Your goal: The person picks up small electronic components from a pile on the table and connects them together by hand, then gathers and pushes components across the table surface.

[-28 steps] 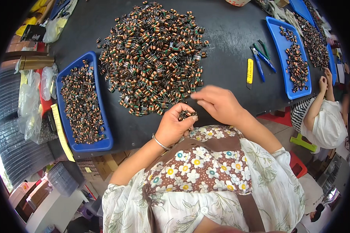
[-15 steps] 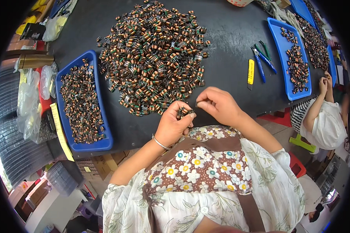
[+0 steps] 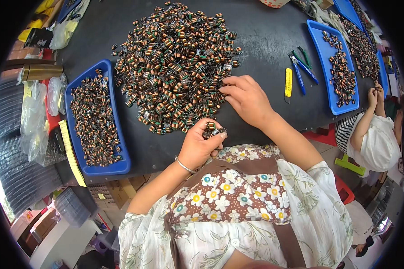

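Observation:
A large heap of small copper-wound coils covers the middle of the black table. My left hand, with a bracelet at its wrist, is closed around several coils just in front of the heap. At the heap's right edge, the fingertips of my right hand touch the coils there. Its fingers are bent toward the pile, and whether one is pinched between them is hard to make out.
On the left stands a blue tray of coils; another blue tray with coils lies right. Between heap and right tray are a yellow cutter, blue-handled pliers and a green-handled tool. A co-worker's hands are far right.
My right hand has moved up and away from my left hand to the right edge of the heap. The left hand stays in place, still holding its coils.

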Demonstrator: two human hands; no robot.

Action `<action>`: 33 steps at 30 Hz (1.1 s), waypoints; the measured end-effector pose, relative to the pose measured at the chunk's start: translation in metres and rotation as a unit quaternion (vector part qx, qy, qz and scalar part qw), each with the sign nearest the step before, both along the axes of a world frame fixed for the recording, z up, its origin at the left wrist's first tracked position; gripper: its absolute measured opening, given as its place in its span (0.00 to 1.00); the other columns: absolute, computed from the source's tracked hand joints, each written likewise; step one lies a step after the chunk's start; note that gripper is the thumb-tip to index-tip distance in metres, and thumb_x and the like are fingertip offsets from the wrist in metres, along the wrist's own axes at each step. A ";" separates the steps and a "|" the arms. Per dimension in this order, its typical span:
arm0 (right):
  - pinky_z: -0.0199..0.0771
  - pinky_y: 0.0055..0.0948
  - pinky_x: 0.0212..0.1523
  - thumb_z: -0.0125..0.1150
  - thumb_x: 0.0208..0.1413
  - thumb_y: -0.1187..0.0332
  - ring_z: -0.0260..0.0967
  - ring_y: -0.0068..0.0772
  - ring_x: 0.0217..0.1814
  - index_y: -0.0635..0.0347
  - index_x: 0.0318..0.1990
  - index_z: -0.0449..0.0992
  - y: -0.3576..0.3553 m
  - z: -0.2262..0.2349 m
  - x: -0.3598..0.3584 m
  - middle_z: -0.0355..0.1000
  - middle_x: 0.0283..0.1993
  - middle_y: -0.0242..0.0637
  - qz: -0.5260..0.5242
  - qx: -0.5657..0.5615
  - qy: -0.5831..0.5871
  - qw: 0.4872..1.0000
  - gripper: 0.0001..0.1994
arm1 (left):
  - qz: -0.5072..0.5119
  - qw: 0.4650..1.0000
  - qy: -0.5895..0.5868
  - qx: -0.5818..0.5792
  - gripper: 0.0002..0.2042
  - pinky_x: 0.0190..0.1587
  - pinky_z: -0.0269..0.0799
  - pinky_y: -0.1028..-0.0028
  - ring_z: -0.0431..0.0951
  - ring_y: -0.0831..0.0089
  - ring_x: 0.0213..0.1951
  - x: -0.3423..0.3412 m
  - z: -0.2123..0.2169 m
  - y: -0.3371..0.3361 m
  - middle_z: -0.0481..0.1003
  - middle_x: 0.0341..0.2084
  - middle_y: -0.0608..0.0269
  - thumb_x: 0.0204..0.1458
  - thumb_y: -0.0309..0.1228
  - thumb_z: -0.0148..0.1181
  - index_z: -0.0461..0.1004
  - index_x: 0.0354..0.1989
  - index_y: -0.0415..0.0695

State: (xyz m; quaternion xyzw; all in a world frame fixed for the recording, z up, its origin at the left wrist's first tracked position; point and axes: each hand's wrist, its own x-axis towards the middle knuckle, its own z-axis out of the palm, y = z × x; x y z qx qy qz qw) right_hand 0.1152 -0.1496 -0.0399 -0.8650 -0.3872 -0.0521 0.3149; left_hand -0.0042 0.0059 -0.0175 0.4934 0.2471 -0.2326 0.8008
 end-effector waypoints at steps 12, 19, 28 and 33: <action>0.71 0.30 0.35 0.64 0.39 0.78 0.70 0.36 0.35 0.62 0.28 0.69 -0.032 0.019 -0.033 0.72 0.35 0.39 -0.008 0.090 0.163 0.982 0.09 | 0.001 0.982 -0.033 -0.184 0.05 0.19 0.67 0.82 0.74 0.76 0.24 0.001 -0.003 0.008 0.73 0.27 0.57 0.54 0.29 0.52 0.67 0.34 0.41; 0.69 0.25 0.30 0.65 0.39 0.76 0.69 0.30 0.29 0.62 0.25 0.66 -0.026 0.039 -0.048 0.70 0.30 0.38 0.021 0.087 0.291 0.953 0.10 | -0.046 0.984 0.011 -0.170 0.11 0.20 0.68 0.81 0.75 0.74 0.26 0.003 -0.004 0.009 0.74 0.26 0.60 0.57 0.37 0.48 0.69 0.33 0.41; 0.67 0.29 0.28 0.69 0.35 0.73 0.68 0.34 0.28 0.60 0.24 0.67 -0.021 0.037 -0.046 0.68 0.27 0.34 0.116 0.080 0.202 0.969 0.13 | -0.110 0.993 0.017 -0.049 0.05 0.18 0.64 0.87 0.73 0.84 0.24 0.003 0.000 0.002 0.74 0.24 0.67 0.53 0.28 0.56 0.71 0.35 0.41; 0.66 0.24 0.24 0.69 0.39 0.68 0.65 0.27 0.23 0.60 0.29 0.70 -0.028 0.028 -0.031 0.67 0.29 0.33 -0.071 0.007 0.151 0.986 0.13 | -0.044 0.997 0.028 -0.064 0.05 0.18 0.64 0.87 0.74 0.83 0.25 0.001 -0.001 0.001 0.74 0.25 0.65 0.52 0.28 0.56 0.71 0.35 0.41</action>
